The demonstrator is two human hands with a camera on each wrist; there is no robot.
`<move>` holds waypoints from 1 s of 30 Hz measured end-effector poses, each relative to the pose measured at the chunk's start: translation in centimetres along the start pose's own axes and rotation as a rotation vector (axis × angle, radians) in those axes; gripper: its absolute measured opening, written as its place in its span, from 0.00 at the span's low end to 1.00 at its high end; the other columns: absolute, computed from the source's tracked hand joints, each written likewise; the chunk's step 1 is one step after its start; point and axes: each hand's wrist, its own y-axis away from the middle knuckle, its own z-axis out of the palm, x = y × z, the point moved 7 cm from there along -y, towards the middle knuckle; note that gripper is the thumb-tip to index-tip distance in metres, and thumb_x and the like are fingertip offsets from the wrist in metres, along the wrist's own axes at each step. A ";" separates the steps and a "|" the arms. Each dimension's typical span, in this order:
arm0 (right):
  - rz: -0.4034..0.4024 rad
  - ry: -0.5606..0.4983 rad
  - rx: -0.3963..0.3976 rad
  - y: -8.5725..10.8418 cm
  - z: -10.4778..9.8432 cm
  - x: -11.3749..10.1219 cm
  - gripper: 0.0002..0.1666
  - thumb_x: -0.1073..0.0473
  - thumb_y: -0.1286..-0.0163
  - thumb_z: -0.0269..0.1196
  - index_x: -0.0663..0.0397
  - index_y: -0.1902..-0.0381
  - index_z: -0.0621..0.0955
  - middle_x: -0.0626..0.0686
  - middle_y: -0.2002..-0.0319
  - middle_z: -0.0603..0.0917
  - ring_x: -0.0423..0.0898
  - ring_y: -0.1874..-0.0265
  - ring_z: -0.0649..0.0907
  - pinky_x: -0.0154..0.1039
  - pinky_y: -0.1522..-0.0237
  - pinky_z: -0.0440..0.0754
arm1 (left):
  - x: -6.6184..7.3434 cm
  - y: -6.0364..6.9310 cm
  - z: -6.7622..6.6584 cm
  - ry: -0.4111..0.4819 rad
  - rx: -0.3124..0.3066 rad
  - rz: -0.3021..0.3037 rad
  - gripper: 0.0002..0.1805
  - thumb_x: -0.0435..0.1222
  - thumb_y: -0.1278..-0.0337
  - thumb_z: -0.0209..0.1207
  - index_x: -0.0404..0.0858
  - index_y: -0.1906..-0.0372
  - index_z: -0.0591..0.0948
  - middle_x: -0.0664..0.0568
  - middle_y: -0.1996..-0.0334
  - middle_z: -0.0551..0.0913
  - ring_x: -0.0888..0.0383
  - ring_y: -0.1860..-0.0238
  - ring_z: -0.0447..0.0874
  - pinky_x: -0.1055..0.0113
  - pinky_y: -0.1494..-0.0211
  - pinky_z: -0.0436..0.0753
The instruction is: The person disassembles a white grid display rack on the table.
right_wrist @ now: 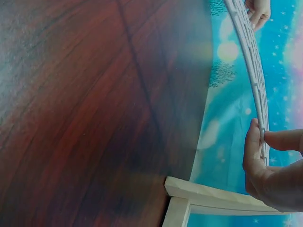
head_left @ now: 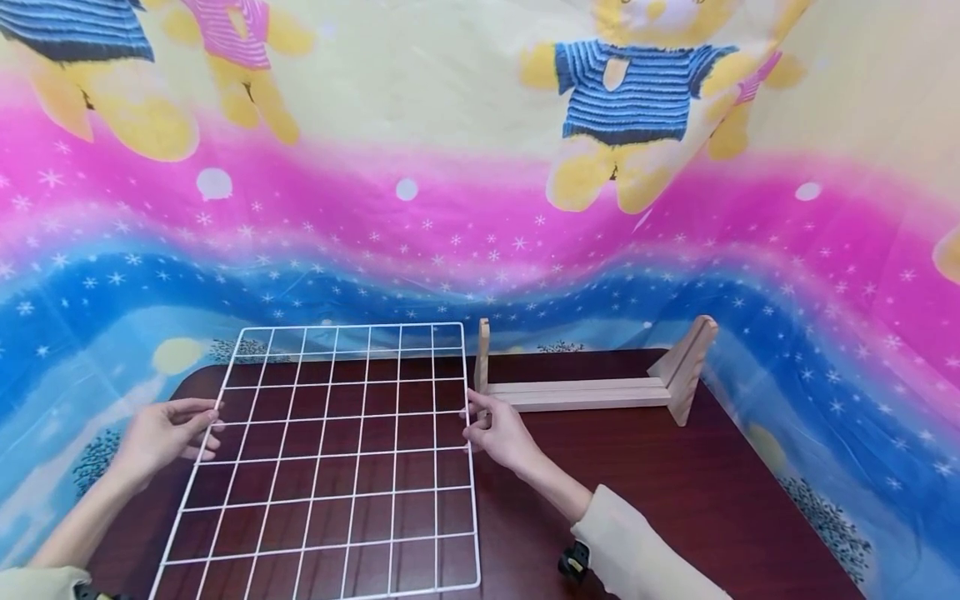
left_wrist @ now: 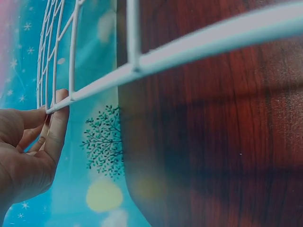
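Observation:
A white wire grid panel (head_left: pixel 326 414) is held up off the tabletop between both hands. My left hand (head_left: pixel 161 437) pinches its left side rod between thumb and fingers; the left wrist view shows the same hand (left_wrist: pixel 33 151) gripping the rod at the panel's edge. On the opposite side my right hand (head_left: pixel 506 433) pinches the right rod, and the right wrist view has the thumb and fingers of that hand (right_wrist: pixel 274 175) on either side of it. Just right of the panel stands a wooden rack (head_left: pixel 577 395) with two upright end pieces joined by a slatted bar.
The dark red-brown wooden table (head_left: pixel 637 500) has a rounded back left corner. Behind and around it hangs a printed cloth (head_left: pixel 420 208) with bears and snowflakes. A black strap device (head_left: pixel 573 560) sits at the right wrist.

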 end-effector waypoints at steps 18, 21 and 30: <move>0.179 0.007 -0.116 -0.4 0.8 3.3 0.40 0.85 0.45 0.54 0.79 0.32 0.58 0.72 0.54 0.75 0.61 0.71 0.82 0.46 0.74 0.87 | -3.0 0.1 2.5 -0.114 -0.030 -0.102 0.20 0.26 0.30 0.47 0.12 0.42 0.66 0.30 0.66 0.84 0.46 0.73 0.87 0.58 0.70 0.87; 0.209 -0.010 -0.134 -0.3 0.9 3.8 0.42 0.85 0.44 0.54 0.77 0.31 0.57 0.71 0.56 0.75 0.62 0.70 0.82 0.45 0.74 0.87 | -3.3 0.1 2.7 -0.123 -0.033 -0.102 0.20 0.26 0.30 0.47 0.11 0.43 0.66 0.30 0.65 0.84 0.46 0.73 0.87 0.58 0.71 0.87; 0.251 -0.006 -0.180 -0.1 1.3 5.1 0.44 0.83 0.43 0.54 0.75 0.29 0.52 0.66 0.68 0.76 0.54 0.77 0.82 0.46 0.76 0.87 | -3.7 0.0 3.3 -0.110 -0.075 -0.123 0.20 0.25 0.33 0.49 0.11 0.43 0.66 0.33 0.65 0.84 0.47 0.72 0.86 0.57 0.70 0.87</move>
